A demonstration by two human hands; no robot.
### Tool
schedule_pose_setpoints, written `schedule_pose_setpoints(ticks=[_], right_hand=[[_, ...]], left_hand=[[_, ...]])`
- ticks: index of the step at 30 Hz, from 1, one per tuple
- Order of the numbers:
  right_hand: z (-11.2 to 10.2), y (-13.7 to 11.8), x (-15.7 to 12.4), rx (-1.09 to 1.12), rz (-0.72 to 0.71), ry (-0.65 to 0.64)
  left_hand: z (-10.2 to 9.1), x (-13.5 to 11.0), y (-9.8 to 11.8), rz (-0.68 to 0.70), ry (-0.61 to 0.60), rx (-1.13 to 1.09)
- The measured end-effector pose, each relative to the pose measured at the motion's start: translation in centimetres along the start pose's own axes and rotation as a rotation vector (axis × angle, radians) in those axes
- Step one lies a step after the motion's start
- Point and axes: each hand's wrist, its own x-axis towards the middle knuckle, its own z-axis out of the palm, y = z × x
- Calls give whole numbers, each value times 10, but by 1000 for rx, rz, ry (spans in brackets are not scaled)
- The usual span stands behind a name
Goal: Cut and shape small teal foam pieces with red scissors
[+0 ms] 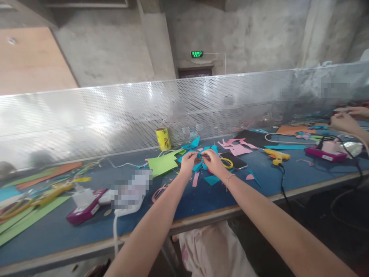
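Workbench: my long blue table runs across the whole view, its near edge by my lap, so everything stays within a stretch of my arms.
Screen: a perforated metal panel stands along the far edge and walls my side off from whatever is behind it.
Green sheet: a bright green sheet lies flat just left of my hands, close enough to grab.
Pink offcuts: pink scraps lie behind and to the right, pushed away from the spot where I work.
Phone: a dark phone lies flat just right of my right hand, out of the way of the scraps.
Glue gun: a yellow glue gun rests on its side further right, its black cord trailing over the table edge.
Can: a yellow can stands upright against the screen.
Neighbour: another person's hand works at the far right end, well apart from mine.
Left hand: my left hand is pinched shut on the blue piece, steadying its left side.
Right hand: my right hand is pinched on the same piece from the right, fingertips meeting my left.
Blue piece: the small blue piece sits between my fingertips, just above the table among loose blue scraps; its shape is too small to tell.
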Motion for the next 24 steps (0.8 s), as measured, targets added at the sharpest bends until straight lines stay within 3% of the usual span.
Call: schedule_pose_setpoints(ticks=[4, 12, 24], right_hand=[[1, 5, 1, 2, -44, 22], [3, 12, 2, -69, -80, 72], [0, 5, 2, -122, -149, 93]], left_hand=[[1, -3, 3, -49, -12, -97], [4, -3, 2, -11, -21, -75], [4, -3, -1, -9, -57, -137]])
